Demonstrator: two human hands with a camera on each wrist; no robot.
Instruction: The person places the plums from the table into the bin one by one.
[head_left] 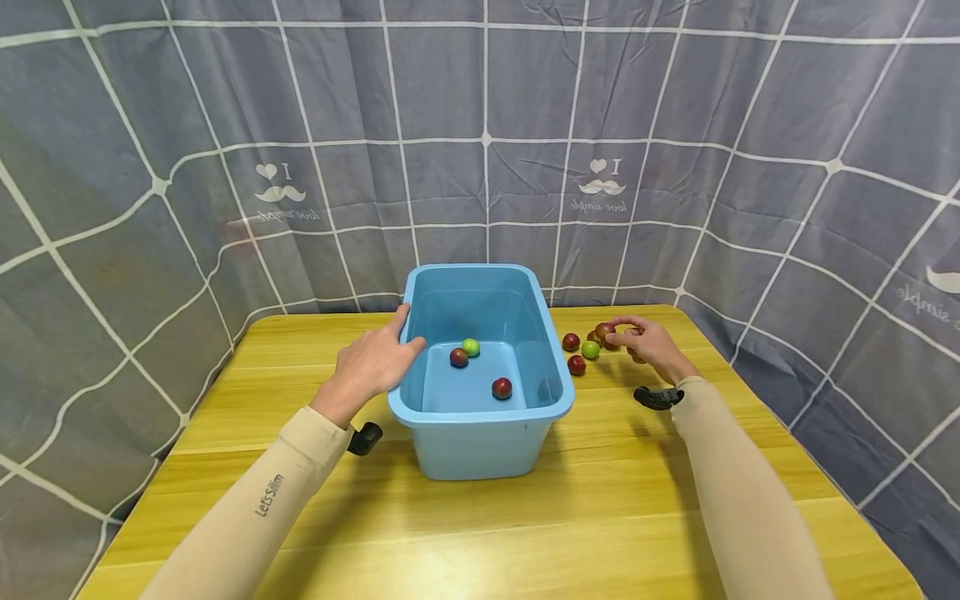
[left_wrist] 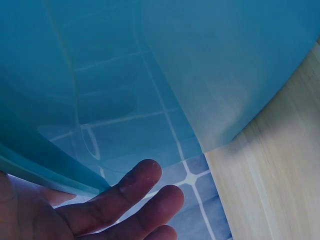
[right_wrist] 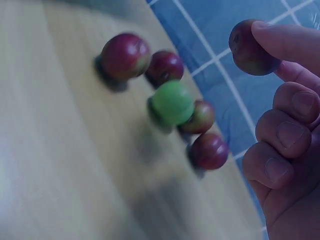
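Observation:
A light blue plastic tub (head_left: 480, 450) stands mid-table, with two dark red plums (head_left: 502, 388) and one green plum (head_left: 471, 347) on its floor. My left hand (head_left: 375, 360) grips the tub's left rim, thumb over the inner side; in the left wrist view its other fingers (left_wrist: 140, 180) lie along the outer wall. To the right of the tub, my right hand (head_left: 651, 343) pinches a dark red plum (right_wrist: 250, 47) between thumb and index finger, raised above the table. Beneath it lie several red plums (right_wrist: 125, 56) and a green plum (right_wrist: 172, 102).
The wooden table (head_left: 315, 517) runs up to a grey curtain (head_left: 480, 192) with white grid lines at the back and both sides. Black wrist devices (head_left: 658, 398) sit under both forearms, which wear beige sleeves.

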